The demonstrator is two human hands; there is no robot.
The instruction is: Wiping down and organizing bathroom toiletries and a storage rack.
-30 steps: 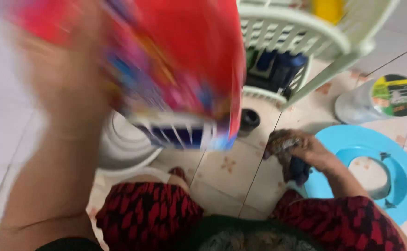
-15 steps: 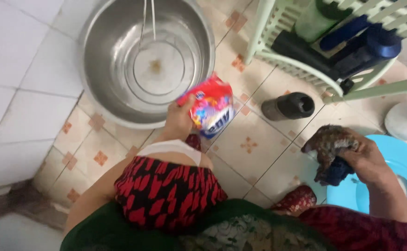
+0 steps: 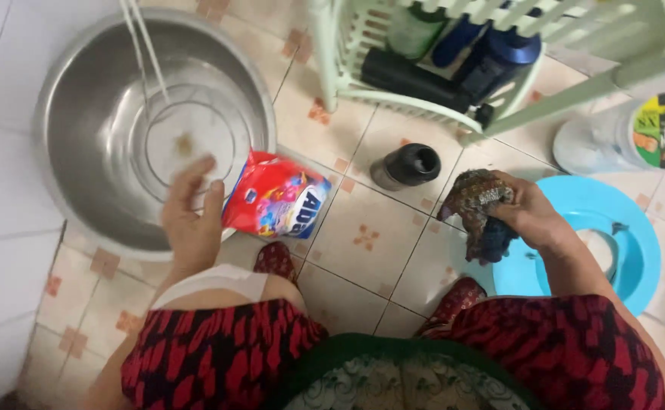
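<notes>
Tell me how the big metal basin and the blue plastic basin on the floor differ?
The metal basin is silvery steel, while the blue basin is bright blue plastic. A thin stream of water runs into the metal basin; none runs into the blue basin. The metal basin lies by the left hand and the red packet; the blue basin lies under the right hand, which grips a dark wet cloth. Both are round and sit on the tiled floor.

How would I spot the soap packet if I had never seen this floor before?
Find the big steel basin on the tiled floor. At its right rim lies a small red packet with bright pink and blue print, the left hand open beside it. Nothing else nearby is a soft, flat pouch: the dark bottle to its right is hard and round.
</notes>
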